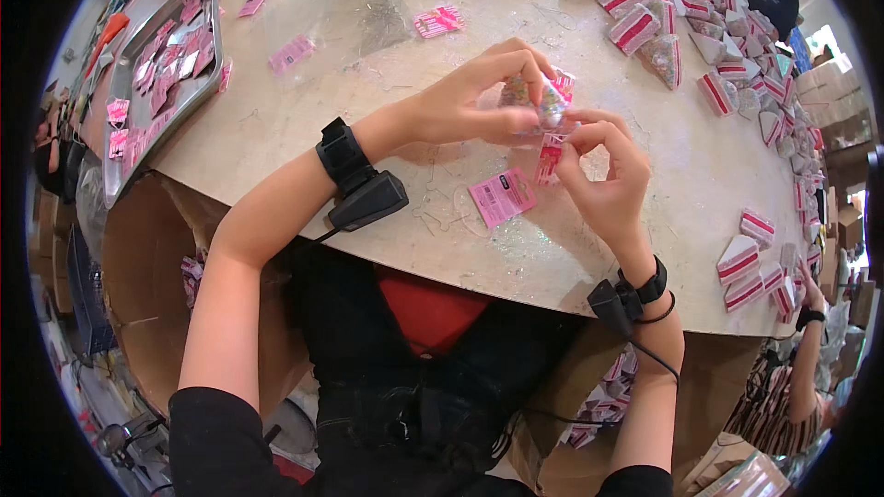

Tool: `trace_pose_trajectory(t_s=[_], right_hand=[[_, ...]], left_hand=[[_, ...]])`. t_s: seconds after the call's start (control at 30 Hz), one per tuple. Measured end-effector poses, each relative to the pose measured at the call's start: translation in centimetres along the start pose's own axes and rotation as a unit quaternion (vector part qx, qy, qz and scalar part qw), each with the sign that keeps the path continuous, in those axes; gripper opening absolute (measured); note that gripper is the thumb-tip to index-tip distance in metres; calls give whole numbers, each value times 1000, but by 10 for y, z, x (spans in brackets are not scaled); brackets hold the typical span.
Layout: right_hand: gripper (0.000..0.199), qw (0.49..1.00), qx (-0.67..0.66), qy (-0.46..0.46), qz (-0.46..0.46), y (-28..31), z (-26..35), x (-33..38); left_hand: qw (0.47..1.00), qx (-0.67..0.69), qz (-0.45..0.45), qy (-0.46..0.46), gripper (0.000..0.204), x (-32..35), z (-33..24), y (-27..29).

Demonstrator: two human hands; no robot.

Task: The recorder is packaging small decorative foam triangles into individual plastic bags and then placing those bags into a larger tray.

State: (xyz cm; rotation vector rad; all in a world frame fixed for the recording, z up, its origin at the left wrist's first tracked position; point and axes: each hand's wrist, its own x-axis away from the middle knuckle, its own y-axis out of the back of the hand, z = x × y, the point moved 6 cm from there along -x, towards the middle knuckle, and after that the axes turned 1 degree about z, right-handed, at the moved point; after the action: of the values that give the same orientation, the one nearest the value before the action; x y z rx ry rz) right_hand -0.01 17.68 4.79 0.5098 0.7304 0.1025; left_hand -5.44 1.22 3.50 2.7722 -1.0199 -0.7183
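Observation:
My left hand (479,97) is closed round a small wedge-shaped, cake-slice-like piece (552,103) with a speckled, glittery side. Against it my right hand (606,170) pinches with thumb and forefinger; what lies between those fingertips is too small to make out. A pink printed card (549,158) hangs just below the wedge, next to my right fingers. Another pink card (502,198) with a punched tab lies flat on the table under my hands. Thin pale string loops (468,212) are scattered beside it.
Many similar pink-and-white wedges (635,28) are heaped along the table's (368,166) far right. A metal tray (214,18) of pink cards stands at the left. A clear plastic sheet (359,9) lies beyond my hands. Another person's arm (806,359) reaches in at the right edge.

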Motion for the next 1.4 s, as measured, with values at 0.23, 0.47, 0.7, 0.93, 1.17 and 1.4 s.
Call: trace_pose_trajectory(t_s=[0.23,0.47,0.7,0.93,1.17,1.4], right_hand=[[12,999,-8,-31,-12,-1,-5,1],[11,999,5,-26,-43,2,-12,2],[10,998,7,-33,-45,2,-9,1],[12,999,36,-23,-28,2,-7,1],[10,997,46,-63,28,-8,-9,4],[7,985,-80,-151,-6,-2,-20,7]], left_hand=[[986,-152,12,-65,39,1,-1,-5],[987,-152,10,-51,39,1,-1,-4],[984,-163,9,-78,38,1,-3,-5],[980,-171,-3,-97,33,0,-7,-6],[926,-313,-29,-210,27,4,-20,-10],[969,-216,-42,-112,36,4,-7,-6]])
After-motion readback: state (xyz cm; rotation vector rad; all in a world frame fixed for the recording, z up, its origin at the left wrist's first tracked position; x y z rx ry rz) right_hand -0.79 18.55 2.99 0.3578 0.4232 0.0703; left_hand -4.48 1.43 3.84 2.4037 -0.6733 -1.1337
